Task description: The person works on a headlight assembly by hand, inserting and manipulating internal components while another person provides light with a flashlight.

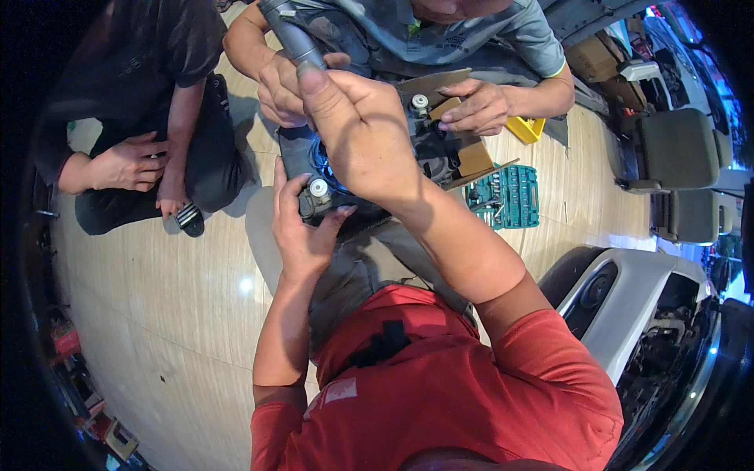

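Note:
My right hand (361,133) is closed round a grey cylindrical tool (294,43), thumb laid along it; its exact kind is unclear. My left hand (302,243) curls its fingers and thumb round a metal part with a round white cap (318,188). That part is at the near left of a dark assembly (294,149), partly hidden under my right hand, with a blue patch showing. Across from me, a co-worker's hand (281,90) is beside the tool. The co-worker's other hand (477,108) reaches over a cardboard box (475,158) near a second white-capped part (420,102).
A green socket set case (506,196) lies open on the tiled floor to the right, near a yellow tray (525,129). Another person (141,118) crouches at the left. Car seats (679,149) and a white car body panel (628,306) stand at the right.

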Demonstrator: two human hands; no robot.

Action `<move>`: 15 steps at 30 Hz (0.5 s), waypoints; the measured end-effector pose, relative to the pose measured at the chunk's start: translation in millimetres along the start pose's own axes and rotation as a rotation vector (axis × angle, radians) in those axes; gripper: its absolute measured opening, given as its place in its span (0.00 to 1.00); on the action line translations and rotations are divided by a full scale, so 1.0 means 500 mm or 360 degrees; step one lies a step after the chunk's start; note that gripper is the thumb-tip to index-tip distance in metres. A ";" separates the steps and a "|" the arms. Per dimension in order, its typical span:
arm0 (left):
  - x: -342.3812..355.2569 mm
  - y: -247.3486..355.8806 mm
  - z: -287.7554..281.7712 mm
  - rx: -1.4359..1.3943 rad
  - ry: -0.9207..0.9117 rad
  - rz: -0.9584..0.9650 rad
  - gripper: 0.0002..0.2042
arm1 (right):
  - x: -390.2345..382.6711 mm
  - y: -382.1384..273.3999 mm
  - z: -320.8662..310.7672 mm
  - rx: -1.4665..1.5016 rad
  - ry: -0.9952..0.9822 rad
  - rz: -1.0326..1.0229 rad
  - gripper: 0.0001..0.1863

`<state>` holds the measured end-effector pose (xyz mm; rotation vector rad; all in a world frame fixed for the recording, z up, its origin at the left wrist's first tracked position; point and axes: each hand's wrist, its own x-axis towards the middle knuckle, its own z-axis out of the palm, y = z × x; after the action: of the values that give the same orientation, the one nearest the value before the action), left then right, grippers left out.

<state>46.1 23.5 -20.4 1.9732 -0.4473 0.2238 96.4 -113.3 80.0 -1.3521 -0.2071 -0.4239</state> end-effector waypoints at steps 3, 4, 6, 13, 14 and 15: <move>-0.001 0.004 -0.002 0.0029 -0.0016 0.0026 0.35 | 0.000 -0.028 -0.028 -0.0009 -0.0231 0.0188 0.24; -0.001 0.004 -0.001 0.0023 -0.0026 0.0029 0.35 | 0.006 -0.039 -0.044 -0.0010 -0.0398 0.0263 0.24; 0.004 0.005 -0.003 0.0018 -0.0030 0.0043 0.35 | 0.023 -0.055 -0.063 0.0042 -0.0723 0.0359 0.25; 0.009 0.000 0.003 -0.0047 -0.0041 0.0000 0.35 | 0.018 -0.028 -0.066 0.0286 -0.0493 0.0212 0.23; 0.006 0.000 0.002 -0.0054 -0.0045 -0.0005 0.35 | 0.007 -0.028 -0.059 0.0264 -0.0358 0.0166 0.23; 0.005 0.000 0.002 -0.0062 -0.0048 -0.0011 0.34 | -0.003 -0.023 -0.051 0.0241 -0.0224 0.0120 0.24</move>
<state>48.5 22.0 -19.9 1.9420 -0.4610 0.1798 88.1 -139.6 84.3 -1.2370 -0.2974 -0.2448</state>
